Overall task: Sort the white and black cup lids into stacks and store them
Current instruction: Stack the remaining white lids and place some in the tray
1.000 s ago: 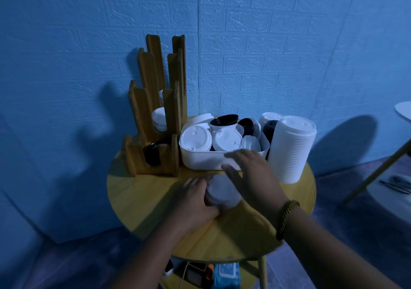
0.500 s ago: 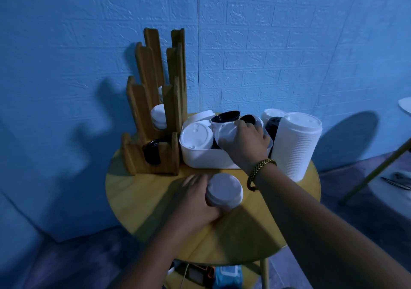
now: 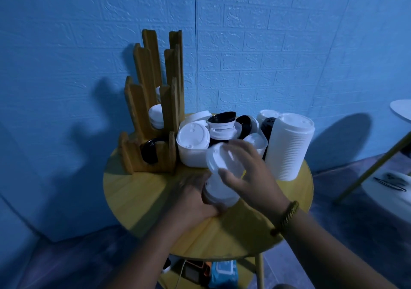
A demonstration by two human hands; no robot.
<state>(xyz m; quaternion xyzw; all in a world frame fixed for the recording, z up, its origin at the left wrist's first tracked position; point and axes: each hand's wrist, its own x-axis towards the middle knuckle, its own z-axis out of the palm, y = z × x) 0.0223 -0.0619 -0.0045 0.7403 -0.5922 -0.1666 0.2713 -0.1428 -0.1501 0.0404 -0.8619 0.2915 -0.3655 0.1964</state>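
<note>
Heads up on a few things. Your right grip (image 3: 251, 177) is pinching a single white lid (image 3: 223, 158) by its rim, tilted, just in front of the white tub (image 3: 191, 155). Your left grip (image 3: 193, 202) is curled round the short white stack (image 3: 219, 194), which stands on the table (image 3: 138, 199) a bit further out in front of the tub. The lid hovers right over that stack, and as far as I can tell it's not seated yet.

What could bite you:
- The lid is coming in at an angle. Press it down crooked and it probably jams on one edge, or kicks the stack out of your left grip.
- Your right wrist is close to the tall white stack (image 3: 289, 146) just right of the tub. A careless swing likely tips it off the table.
- The tub is heaped, with a black lid (image 3: 222, 117) perched high at its back, so a knock on the tub wall could spill stuff.

Hard to make out:
- Both grips are motion-blurred, so exact finger contact on the lid is unclear.
- I can't count the lids in the short stack.
- The wooden rack (image 3: 142, 93) left of the tub hides most of what's slotted in it.
- The things under the table are cut off.
</note>
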